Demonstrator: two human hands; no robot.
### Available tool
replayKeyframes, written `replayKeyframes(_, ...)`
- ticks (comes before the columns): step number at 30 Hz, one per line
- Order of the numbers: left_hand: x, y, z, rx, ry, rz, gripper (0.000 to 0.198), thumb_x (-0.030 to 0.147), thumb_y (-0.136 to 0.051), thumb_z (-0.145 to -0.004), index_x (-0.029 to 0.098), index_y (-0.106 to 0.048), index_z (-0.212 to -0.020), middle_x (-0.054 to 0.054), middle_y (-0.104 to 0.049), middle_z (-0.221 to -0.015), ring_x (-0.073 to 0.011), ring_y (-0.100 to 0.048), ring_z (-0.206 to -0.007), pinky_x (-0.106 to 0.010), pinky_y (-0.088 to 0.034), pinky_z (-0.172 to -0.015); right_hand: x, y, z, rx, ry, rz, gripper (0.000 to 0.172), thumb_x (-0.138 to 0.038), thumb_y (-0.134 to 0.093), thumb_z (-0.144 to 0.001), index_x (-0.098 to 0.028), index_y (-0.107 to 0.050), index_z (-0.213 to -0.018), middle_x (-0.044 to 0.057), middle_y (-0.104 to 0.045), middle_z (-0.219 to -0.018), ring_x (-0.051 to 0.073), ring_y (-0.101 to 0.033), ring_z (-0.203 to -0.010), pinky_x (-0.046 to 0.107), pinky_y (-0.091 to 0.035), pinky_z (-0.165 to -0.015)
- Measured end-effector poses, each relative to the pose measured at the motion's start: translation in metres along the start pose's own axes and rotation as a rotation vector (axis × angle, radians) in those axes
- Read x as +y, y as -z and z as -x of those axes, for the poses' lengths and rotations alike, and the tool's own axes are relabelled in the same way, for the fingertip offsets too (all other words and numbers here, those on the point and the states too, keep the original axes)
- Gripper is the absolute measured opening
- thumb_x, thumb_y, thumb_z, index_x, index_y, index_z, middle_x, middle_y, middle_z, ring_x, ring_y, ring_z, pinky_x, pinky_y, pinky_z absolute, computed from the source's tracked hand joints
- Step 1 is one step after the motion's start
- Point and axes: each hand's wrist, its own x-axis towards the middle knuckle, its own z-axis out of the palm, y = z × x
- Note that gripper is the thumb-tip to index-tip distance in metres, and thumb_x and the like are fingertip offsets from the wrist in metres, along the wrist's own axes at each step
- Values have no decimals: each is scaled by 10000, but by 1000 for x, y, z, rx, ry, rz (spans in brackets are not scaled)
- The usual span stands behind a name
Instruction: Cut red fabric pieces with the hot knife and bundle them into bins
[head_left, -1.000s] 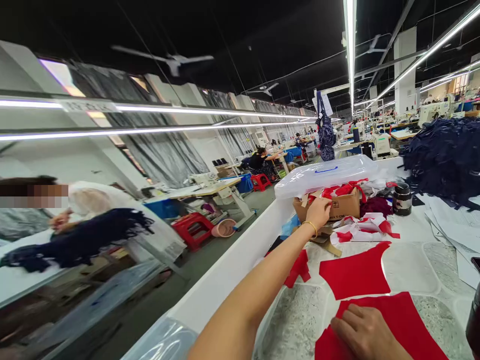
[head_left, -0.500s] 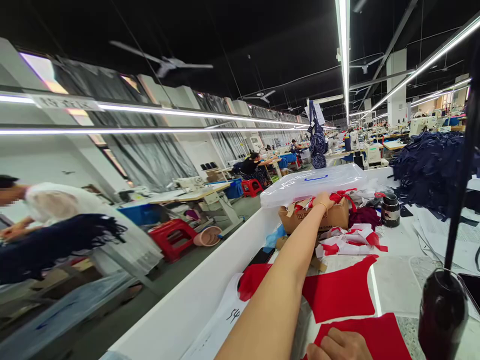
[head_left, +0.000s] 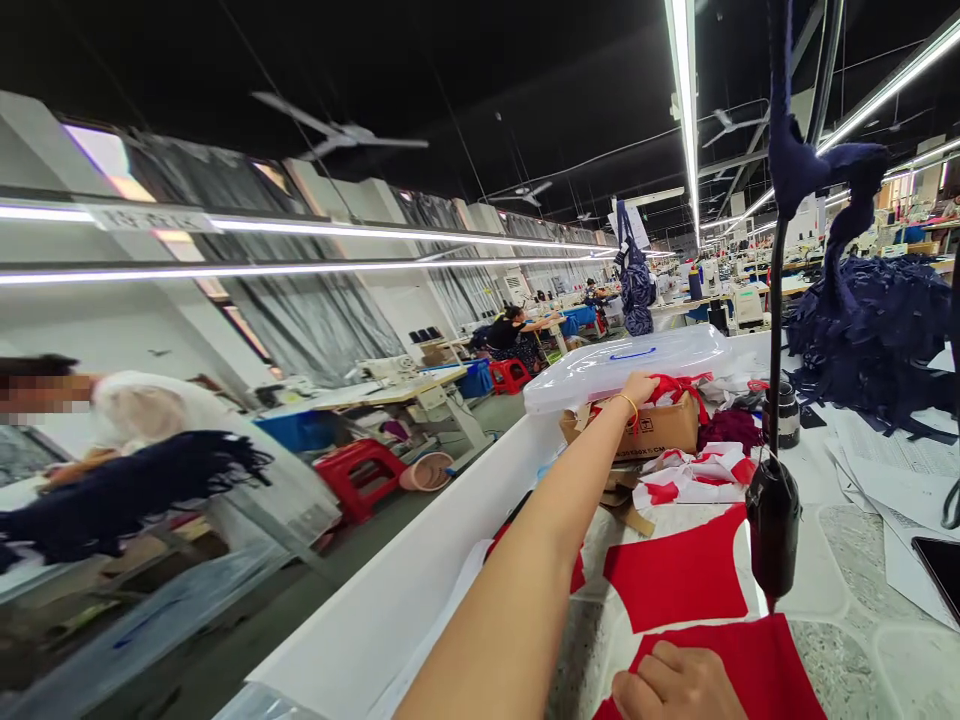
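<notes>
My left hand [head_left: 640, 388], with a yellow bracelet at the wrist, reaches into a cardboard box [head_left: 667, 428] holding red and white fabric scraps [head_left: 673, 388]. Its fingers bend among the scraps, and their tips are hidden. At the bottom edge, my right hand [head_left: 679, 685] is curled closed on a red fabric piece [head_left: 761, 655], lying flat on the table. Another red fabric piece [head_left: 675, 575] lies just beyond it. A black, bottle-shaped tool [head_left: 774, 530] hangs from a cord to the right, its tip close to the nearer piece.
A clear plastic lid [head_left: 637, 365] lies behind and partly over the box. White and red scraps [head_left: 694, 475], a dark jar [head_left: 784, 415], papers [head_left: 874, 470] and a navy fabric heap [head_left: 870, 330] are to the right. A white side board [head_left: 390, 590] edges the table. Another person works at far left.
The hanging black tool has shifted left in view, and navy cloth around its cord now shows. My left hand has moved slightly left and up at the box. My right hand stays on the red fabric.
</notes>
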Motion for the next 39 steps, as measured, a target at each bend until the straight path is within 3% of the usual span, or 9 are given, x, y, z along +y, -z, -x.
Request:
replayKeyframes(6,8,-15,33,-1,-108,-139,278,351,-505,-962,140,-683,-929,-86,-692,-997,-204,-622,-952,-344,-478,-860,2,21,0,-271,-81,-94,175,-51,-515,-769,-214,-480,-715,-29,-557,-581,124,-468,-509,287,-279,-474)
replayKeyframes(11,4,-29,116,-432,-337,-185,228,378,-744,-754,186,-690,-643,-14,-688,-701,-165,-606,-730,-254,-443,-712,1,31,-9,-269,-114,-101,205,-23,-483,-778,-211,-493,-696,-28,-543,-573,127,-457,-517,293,-263,-482)
replayKeyframes(15,-18,-13,186,-703,-387,-281,212,358,-729,-777,189,-705,-652,-29,-672,-691,-169,-583,-699,-255,-409,-643,-1,34,-14,-212,-108,-105,213,-42,-440,-832,-202,-530,-725,-17,-532,-563,138,-455,-520,293,-271,-484)
replayKeyframes(20,-38,22,252,-785,-327,-379,140,333,-667,-834,208,-728,-850,-44,-654,-841,-209,-570,-854,-299,-416,-770,0,41,-20,-120,-78,-168,213,-79,-430,-895,-174,-593,-796,-14,-551,-551,136,-466,-516,280,-329,-497)
replayKeyframes(24,-38,29,303,-733,-300,-425,185,316,-657,-816,193,-692,-950,-76,-628,-949,-243,-541,-896,-364,-423,-811,9,47,-23,-42,-189,-237,145,-109,-484,-911,-156,-620,-891,4,-641,-633,118,-542,-557,249,-425,-549)
replayKeyframes(28,-34,22,343,-650,-251,-387,545,530,-746,-739,186,-610,-1139,-126,-598,-1141,-304,-525,-1016,-444,-438,-880,23,50,-20,-52,-429,-228,120,-175,-532,-925,-157,-642,-879,4,-658,-647,104,-571,-551,231,-445,-547)
replayKeyframes(32,-35,17,367,-584,-211,-352,337,376,-655,-852,180,-578,-1116,-120,-596,-1146,-293,-519,-1042,-450,-444,-897,32,45,-13,-379,-638,-281,163,-303,-582,-904,-182,-688,-878,6,-684,-685,132,-600,-581,267,-472,-578)
replayKeyframes(34,-38,18,373,-529,-204,-345,204,267,-588,-873,179,-578,-1056,-124,-598,-1133,-289,-520,-1034,-449,-445,-886,31,42,-10,-554,-671,-351,224,-363,-640,-862,-188,-705,-987,27,-704,-770,178,-649,-717,310,-513,-673)
replayKeyframes(39,-45,33,374,-484,-95,-115,25,214,-541,-858,197,-524,-864,-65,-605,-935,-225,-527,-902,-378,-430,-830,21,37,-3,-819,-625,-573,828,-499,-840,-624,-189,-556,-1337,114,-678,-1131,268,-622,-1042,421,-517,-884)
